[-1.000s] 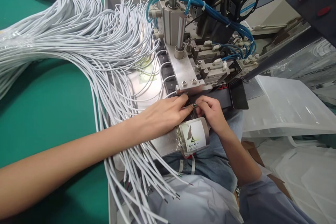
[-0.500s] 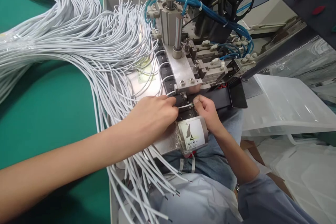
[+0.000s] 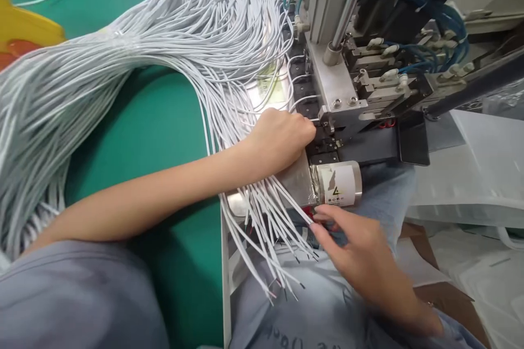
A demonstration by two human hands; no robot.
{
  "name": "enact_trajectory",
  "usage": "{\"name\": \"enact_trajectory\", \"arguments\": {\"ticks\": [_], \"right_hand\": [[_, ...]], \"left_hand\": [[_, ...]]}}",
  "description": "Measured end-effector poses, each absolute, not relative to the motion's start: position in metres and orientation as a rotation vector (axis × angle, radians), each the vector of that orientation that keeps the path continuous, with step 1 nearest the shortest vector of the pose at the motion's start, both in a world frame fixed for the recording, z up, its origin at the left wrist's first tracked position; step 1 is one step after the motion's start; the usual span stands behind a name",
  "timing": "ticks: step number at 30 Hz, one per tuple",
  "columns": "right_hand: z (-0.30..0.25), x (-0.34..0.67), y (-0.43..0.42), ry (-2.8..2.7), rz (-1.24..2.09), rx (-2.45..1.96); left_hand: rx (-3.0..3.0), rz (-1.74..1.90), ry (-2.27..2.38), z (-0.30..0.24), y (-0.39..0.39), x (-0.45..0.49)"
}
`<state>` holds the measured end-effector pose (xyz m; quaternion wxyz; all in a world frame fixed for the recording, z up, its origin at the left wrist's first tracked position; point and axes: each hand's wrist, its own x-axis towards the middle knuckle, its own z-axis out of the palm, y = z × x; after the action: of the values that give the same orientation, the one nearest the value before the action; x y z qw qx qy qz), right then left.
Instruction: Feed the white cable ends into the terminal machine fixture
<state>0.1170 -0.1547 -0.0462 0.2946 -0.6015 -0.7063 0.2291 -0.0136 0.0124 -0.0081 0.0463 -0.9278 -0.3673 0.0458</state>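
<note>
Head view: how far along?
– Partway, I'd judge. Several white cables (image 3: 306, 97) curve into the black fixture (image 3: 303, 110) at 1 o'clock, near the pneumatic cylinder (image 3: 325, 2). Not in it: thick cable bundle (image 3: 176, 46) at 10 to 11, fan of loose cable ends (image 3: 266, 212) at 6.
– Hands?
– Left hand (image 3: 282, 133) just off centre at 1, fingers curled at the fixture edge; can't tell what's inside. Right hand (image 3: 362, 245) at 4, narrow thumb-to-finger gap by one cable tip (image 3: 309, 220), contact unclear.
– Count left?
– Can't tell, too much overlap.

One machine (image 3: 333, 79), one triangle-marked label (image 3: 343, 179), white cables (image 3: 176, 43) past counting.
</note>
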Motion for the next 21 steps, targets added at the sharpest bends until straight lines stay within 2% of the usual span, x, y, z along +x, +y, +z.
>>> {"name": "enact_trajectory", "arguments": {"ticks": [3,10,15,21], "right_hand": [[-0.051,0.11,-0.158,-1.917,0.649,-1.59],[-0.031,0.13,-0.147,-1.794,0.436,-1.573],[-0.023,0.142,-0.118,-1.307,0.602,-1.489],[-0.032,0.141,-0.091,-1.026,0.851,-1.246]], "left_hand": [[-2.905,-0.024,-1.045,-0.008,0.006,-0.012],[-3.67,-0.718,-0.32,-0.006,-0.028,-0.008],[-3.708,-1.086,-0.561,-0.011,-0.021,-0.01],[-3.586,-1.23,-0.638,-0.007,-0.005,-0.01]]}}
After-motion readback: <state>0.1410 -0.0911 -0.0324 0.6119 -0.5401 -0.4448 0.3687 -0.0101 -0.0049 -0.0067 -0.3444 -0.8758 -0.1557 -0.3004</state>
